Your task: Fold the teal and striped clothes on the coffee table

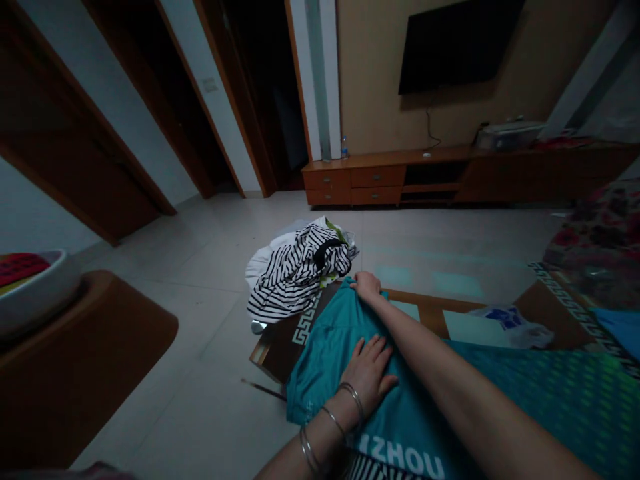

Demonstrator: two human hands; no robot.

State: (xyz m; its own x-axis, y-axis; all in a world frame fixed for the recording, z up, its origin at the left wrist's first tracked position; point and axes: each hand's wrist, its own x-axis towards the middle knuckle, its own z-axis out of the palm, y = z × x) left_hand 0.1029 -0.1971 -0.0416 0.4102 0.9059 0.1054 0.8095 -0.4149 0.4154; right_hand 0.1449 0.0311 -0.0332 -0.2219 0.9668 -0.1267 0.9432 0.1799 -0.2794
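A teal jersey (334, 343) with white lettering lies spread over a dark table with a patterned border (303, 328). My left hand (367, 373), with silver bangles on its wrist, rests flat on the cloth, fingers spread. Beyond it, my right hand (367, 285) pinches the jersey's far edge near the table's end. Black-and-white striped cloth shows from under the jersey at the bottom. Just past the right hand, a heap of clothes with a striped garment (295, 270) on top sits at the table's far left corner.
A clear plastic bag (517, 327) lies on the table to the right. On the left, a white basin (37, 300) stands on a brown rounded surface (125, 347). A low wooden TV cabinet (377, 177) runs along the far wall, and flowered fabric (595, 233) is at the right.
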